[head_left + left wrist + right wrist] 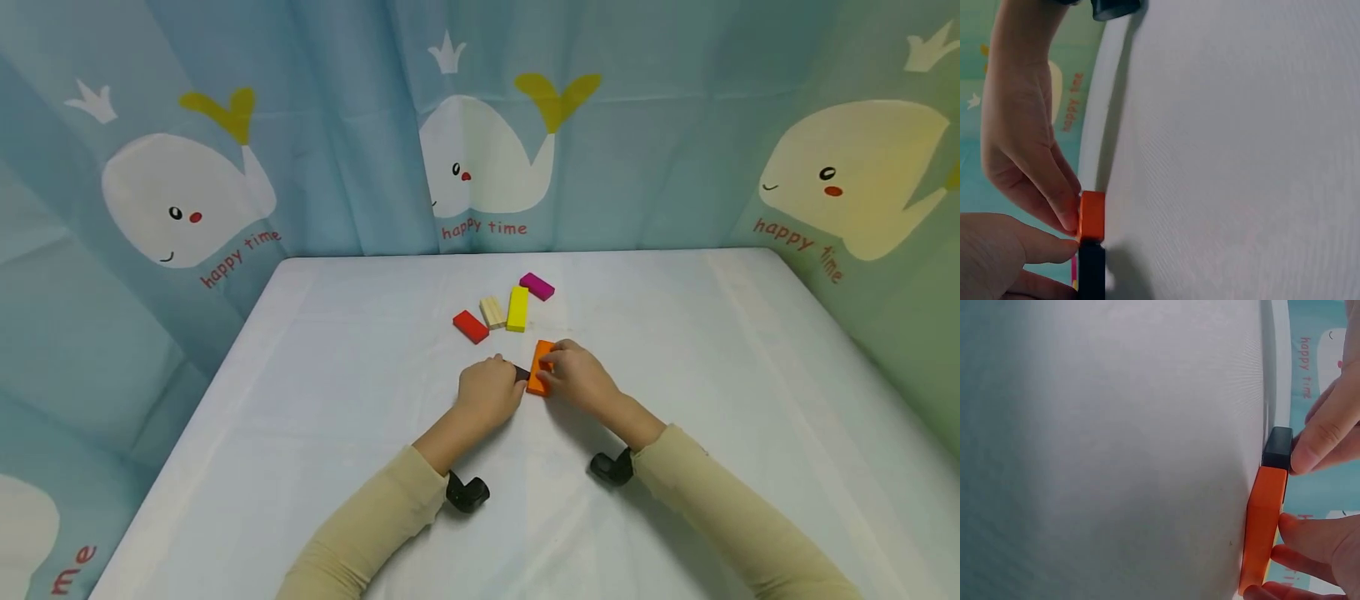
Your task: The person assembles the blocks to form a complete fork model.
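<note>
An orange block (pixel 537 385) lies on the white table, its near end angled slightly left. My right hand (pixel 583 381) holds it from the right side, fingertips on its top and edge. To its left is a black block (pixel 521 373), mostly covered by my left hand (pixel 487 392), which pinches it. In the left wrist view the black block (pixel 1091 272) meets the orange block (pixel 1092 215) end to side, with both hands' fingertips close together. The right wrist view also shows the black block (pixel 1278 447) touching the orange block (pixel 1265 519).
Beyond the hands lie a red block (pixel 471 327), a pale wood-coloured block (pixel 492 312), a yellow block (pixel 517 309) and a magenta block (pixel 537 287). A blue curtain (pixel 330 167) printed with whales hangs around the table (pixel 360 333).
</note>
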Available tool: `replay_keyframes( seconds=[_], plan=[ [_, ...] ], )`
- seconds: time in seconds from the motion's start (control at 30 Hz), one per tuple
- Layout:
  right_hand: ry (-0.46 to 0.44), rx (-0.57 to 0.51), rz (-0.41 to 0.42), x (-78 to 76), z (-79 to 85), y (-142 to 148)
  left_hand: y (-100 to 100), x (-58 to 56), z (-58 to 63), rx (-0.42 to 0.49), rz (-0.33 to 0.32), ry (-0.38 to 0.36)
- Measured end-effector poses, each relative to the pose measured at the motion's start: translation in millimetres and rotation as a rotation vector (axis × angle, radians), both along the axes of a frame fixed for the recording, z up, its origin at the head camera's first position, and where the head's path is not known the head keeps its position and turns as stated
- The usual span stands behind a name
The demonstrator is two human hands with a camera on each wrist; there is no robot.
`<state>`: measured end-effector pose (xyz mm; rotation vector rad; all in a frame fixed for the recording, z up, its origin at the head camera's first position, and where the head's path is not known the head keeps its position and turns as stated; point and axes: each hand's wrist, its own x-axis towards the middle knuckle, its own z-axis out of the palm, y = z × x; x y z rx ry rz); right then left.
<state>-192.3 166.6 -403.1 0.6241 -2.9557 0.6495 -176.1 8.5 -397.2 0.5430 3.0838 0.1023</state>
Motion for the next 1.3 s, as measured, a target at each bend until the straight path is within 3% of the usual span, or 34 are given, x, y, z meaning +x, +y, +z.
replay_keyframes(
  seconds=[0.47,0.83,1.07,1.3],
  plan=[
    [0.02,-0.004,0.01,1.5,-0.7,-5,0,-5.4,2.8,-0.01,-0.014,-0.001],
    [0.041,-0.018,0.017,-6.1,0.9,-5,-14,-6.8,0.7,0.102,-0.1,0.012],
    [0.066,0.033,0.031,-4.3,-1.1,-3,-14,-3.2,1.6,0.043,-0.101,0.022],
    [0.07,-0.017,0.048,-3.7,0.2,-2,-17,-1.4,5.2,0.008,-0.124,0.013]
  ],
)
